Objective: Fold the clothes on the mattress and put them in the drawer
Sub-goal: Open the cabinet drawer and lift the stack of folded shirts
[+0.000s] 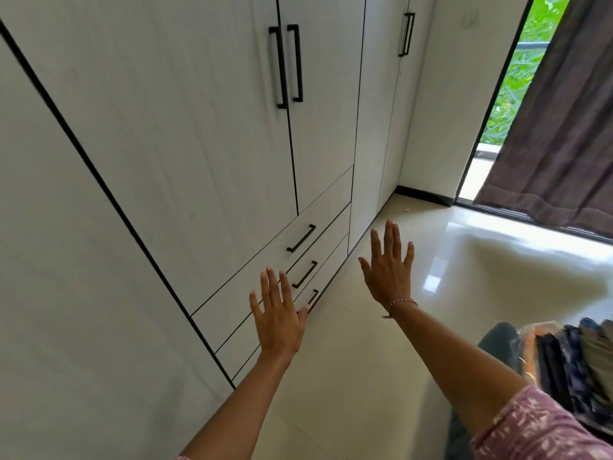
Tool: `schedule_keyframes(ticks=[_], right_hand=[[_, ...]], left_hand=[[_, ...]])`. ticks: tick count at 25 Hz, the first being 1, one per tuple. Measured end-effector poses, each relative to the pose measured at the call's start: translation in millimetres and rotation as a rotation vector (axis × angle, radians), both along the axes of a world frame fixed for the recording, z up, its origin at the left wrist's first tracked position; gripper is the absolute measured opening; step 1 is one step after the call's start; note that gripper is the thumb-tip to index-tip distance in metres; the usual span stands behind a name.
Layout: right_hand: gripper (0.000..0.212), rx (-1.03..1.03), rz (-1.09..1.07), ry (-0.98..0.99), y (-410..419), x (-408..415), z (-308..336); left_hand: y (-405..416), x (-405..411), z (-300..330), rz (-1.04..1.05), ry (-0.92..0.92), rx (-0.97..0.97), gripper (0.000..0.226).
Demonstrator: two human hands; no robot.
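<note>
Pale wood-grain panels of a wardrobe (166, 144) fill the left of the head view, with black bar handles on the tall doors and three drawers stacked low down. All three drawers sit flush with the front: the top drawer (282, 240), the middle drawer (318, 250) and the bottom drawer (331, 260), each with a short dark handle.

Both bare arms reach forward, backs of the hands toward the camera. The left hand (278, 318) is spread flat, fingers straight and apart, holding nothing; it lies in front of the lower drawer fronts, but whether it touches them cannot be told. The right hand (388, 265) is raised higher over the glossy cream floor (365, 360), fingers likewise straight and splayed, empty, with a red-and-white thread bracelet (399, 305) at the wrist. A pink patterned sleeve (530, 426) covers the right upper arm.

At the lower right edge, a stack of folded clothes (577, 360) in dark blue, orange and olive rests on a dark surface. A brown curtain (557, 127) hangs beside a glass door with greenery outside.
</note>
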State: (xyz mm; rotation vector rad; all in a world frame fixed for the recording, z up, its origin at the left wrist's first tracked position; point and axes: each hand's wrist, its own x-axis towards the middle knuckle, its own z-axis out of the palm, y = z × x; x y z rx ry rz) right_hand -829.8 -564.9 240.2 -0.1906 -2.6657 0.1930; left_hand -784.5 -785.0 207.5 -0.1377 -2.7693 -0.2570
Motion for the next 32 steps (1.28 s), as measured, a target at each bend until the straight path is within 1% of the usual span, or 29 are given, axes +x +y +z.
schedule_keyframes(ticks=[2, 4, 6, 8, 10, 12, 14, 15, 17, 19, 21, 22, 24, 25, 27, 29, 32], right_hand=[[0.075, -0.003, 0.021, -0.049, -10, -24, -18], [0.08, 0.009, 0.053, -0.087, -21, -57, -40], [0.087, -0.013, 0.073, -0.116, -31, -88, -56], [0.086, -0.013, 0.087, -0.164, -33, -134, -81], [0.084, -0.025, 0.081, -0.155, -36, -178, -108], [0.083, -0.046, 0.07, -0.174, -45, -233, -141], [0.082, -0.045, 0.058, -0.234, -57, -282, -173], [0.083, -0.041, 0.059, -0.267, -63, -306, -188], [0.081, -0.064, 0.082, -0.372, -73, -342, -204], [0.08, -0.125, 0.073, -0.444, -79, -370, -221], [0.081, -0.215, 0.053, -0.5, -83, -393, -231], [0.08, -0.294, 0.038, -0.519, -87, -404, -237], [0.075, -0.457, 0.012, -0.544, -97, -417, -243], [0.074, -0.52, 0.003, -0.555, -101, -422, -248], [0.075, -0.589, 0.008, -0.55, -104, -425, -250], [0.078, -0.581, 0.041, -0.507, -103, -422, -252], [0.08, -0.574, 0.047, -0.441, -100, -422, -254]], left_hand=[[-4, -9, -20, 0.004, -0.051, -0.009, 0.102], [-7, -31, -43, -0.014, -0.101, -0.062, 0.108], [-4, -66, -53, -0.024, -0.123, -0.116, 0.112], [8, -119, -68, -0.048, -0.134, -0.157, 0.113], [19, -173, -79, -0.105, -0.152, -0.186, 0.115], [26, -231, -108, -0.11, -0.188, -0.247, 0.119], [27, -277, -138, -0.083, -0.257, -0.304, 0.123], [28, -300, -151, -0.091, -0.299, -0.33, 0.121], [28, -333, -171, -0.119, -0.446, -0.392, 0.107], [32, -361, -188, -0.139, -0.472, -0.464, 0.096], [32, -381, -207, -0.177, -0.418, -0.475, 0.095], [33, -387, -217, -0.203, -0.317, -0.422, 0.096], [34, -391, -232, -0.232, -0.243, -0.326, 0.091], [36, -391, -236, -0.238, -0.255, -0.294, 0.089], [35, -390, -238, -0.238, -0.284, -0.278, 0.095], [35, -387, -234, -0.232, -0.317, -0.284, 0.104], [35, -388, -229, -0.203, -0.392, -0.327, 0.107]])
